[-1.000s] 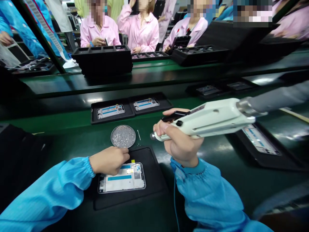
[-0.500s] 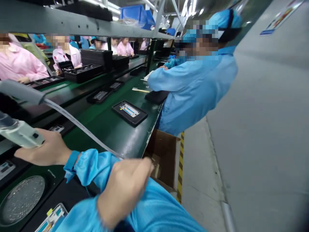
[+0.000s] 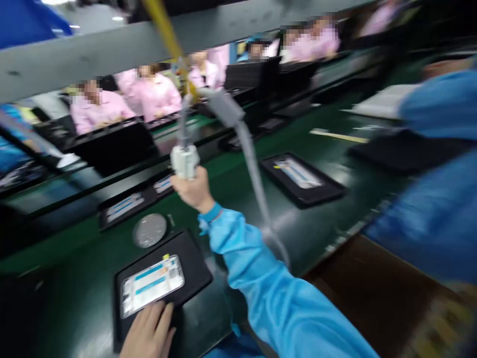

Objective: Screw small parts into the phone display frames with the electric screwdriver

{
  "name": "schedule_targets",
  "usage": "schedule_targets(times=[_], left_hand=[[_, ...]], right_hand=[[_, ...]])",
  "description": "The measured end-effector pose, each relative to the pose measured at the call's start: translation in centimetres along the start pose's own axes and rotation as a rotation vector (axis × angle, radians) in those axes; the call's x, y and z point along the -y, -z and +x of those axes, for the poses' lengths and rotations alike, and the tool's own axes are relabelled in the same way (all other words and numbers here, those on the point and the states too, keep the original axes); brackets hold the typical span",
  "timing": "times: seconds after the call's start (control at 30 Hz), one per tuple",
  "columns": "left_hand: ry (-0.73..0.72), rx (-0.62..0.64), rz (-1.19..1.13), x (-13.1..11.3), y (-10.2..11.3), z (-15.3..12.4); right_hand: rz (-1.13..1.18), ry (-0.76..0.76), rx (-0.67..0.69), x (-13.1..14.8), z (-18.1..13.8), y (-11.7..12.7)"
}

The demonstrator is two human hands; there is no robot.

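Note:
My right hand (image 3: 194, 191) is wrapped round a pale green-white hand tool (image 3: 185, 161), upright over the bench, with a cord rising from its top. Blur hides the tool's exact kind. At the bottom, my left hand (image 3: 149, 330) has its fingers stretched out at the near edge of a phone body (image 3: 152, 284) with blue strips and a yellow tab. Whether the fingertips touch it I cannot tell. The phone body lies in a black tray (image 3: 194, 263). Behind the tray is a round dish (image 3: 150, 230) that looks full of small metallic bits.
Another black tray (image 3: 316, 197) with a phone body stands to the right; more trays (image 3: 121, 208) line the back. A grey cable (image 3: 255, 174) hangs across the middle. A co-worker's blue sleeve (image 3: 439, 104) and a cardboard box (image 3: 365, 283) are at the right.
The view has swung left. My left hand, closed by the cardboard box before, is now stretched out at the phone body. My right hand still holds the hand tool, now upright instead of tilted.

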State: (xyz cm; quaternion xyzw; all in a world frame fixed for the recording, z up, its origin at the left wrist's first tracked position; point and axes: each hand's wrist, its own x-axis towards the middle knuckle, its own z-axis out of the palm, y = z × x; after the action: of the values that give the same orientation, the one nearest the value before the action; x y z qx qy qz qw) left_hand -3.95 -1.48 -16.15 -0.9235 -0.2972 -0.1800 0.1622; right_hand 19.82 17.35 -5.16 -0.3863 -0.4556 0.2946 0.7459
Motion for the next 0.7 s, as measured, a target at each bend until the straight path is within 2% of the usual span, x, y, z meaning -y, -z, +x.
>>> schedule_targets(times=[0.17,0.3,0.4,0.47,0.53,0.7], left_hand=[[0.182,0.036,0.124,-2.1,-0.6,-2.2],[0.238,-0.033,0.179,-3.1,2.0,-5.0],[0.318,-0.052,0.217,-2.2,4.1,-5.6],[0.403,-0.024,0.225,0.5,4.4,-4.5],[0.518,0.025,0.236,5.2,3.5,-2.3],[0.828,0.148,0.264,21.5,0.1,3.9]], right_hand=[[0.085,-0.065,-0.036,-2.0,0.8,0.8],[0.111,-0.056,-0.116,-1.6,0.7,1.5],[0.118,-0.043,-0.169,-1.4,0.8,1.9],[0.113,-0.046,-0.183,-1.6,0.8,2.0],[0.103,-0.046,-0.189,-1.9,0.8,2.1],[0.025,-0.068,-0.151,-3.2,0.5,2.2]])
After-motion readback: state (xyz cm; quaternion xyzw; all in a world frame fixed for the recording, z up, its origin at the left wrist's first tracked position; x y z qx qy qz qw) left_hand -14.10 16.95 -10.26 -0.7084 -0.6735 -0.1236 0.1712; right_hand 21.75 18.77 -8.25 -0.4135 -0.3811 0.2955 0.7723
